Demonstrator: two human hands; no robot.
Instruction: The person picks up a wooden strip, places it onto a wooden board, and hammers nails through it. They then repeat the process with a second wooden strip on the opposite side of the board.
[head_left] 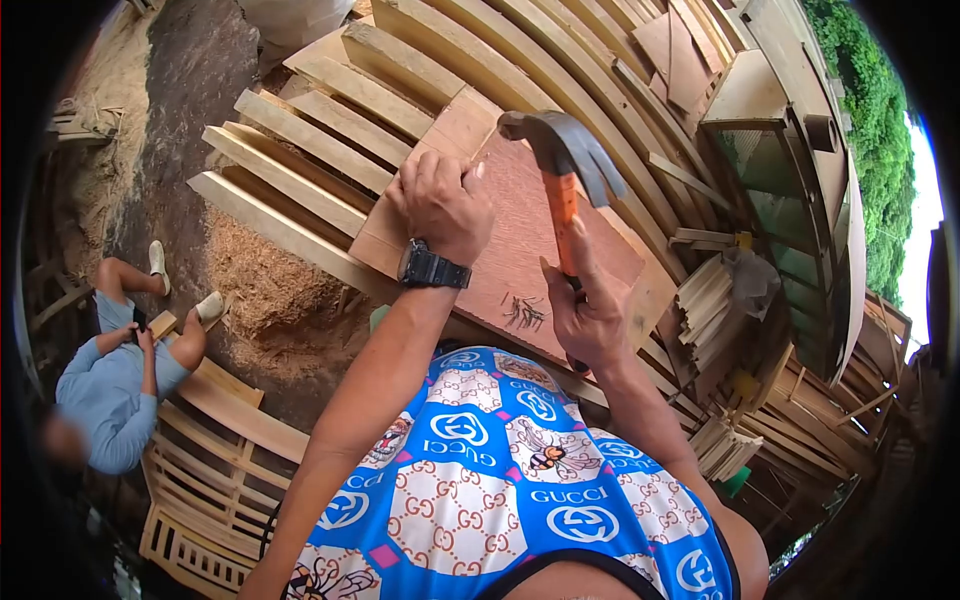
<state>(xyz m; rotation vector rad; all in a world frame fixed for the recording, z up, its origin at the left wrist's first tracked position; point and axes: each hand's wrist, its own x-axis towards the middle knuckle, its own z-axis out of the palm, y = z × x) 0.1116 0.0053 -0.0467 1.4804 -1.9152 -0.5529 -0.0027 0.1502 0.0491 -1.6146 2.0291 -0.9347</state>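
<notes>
My left hand (440, 205), with a black watch (434, 266) on its wrist, rests on a light wooden strip (455, 125) at the edge of a reddish board. Its fingers are curled together; whatever they hold, if anything, is too small to make out. The handle of a claw hammer (562, 205) is gripped in my right hand (590, 300). The orange and black handle points upward from my palm, and the dark metal head is raised above the board (510, 215). A small pile of nails (523, 312) lies on the board between my forearms.
Long wooden planks (300, 130) run beneath and beyond the board. A person (120, 385) in light blue sits at the left beside a wooden slatted bench (215, 465). Sawdust (265, 300) is heaped on the ground. A glass-sided cabinet (785, 190) and stacked wood stand at the right.
</notes>
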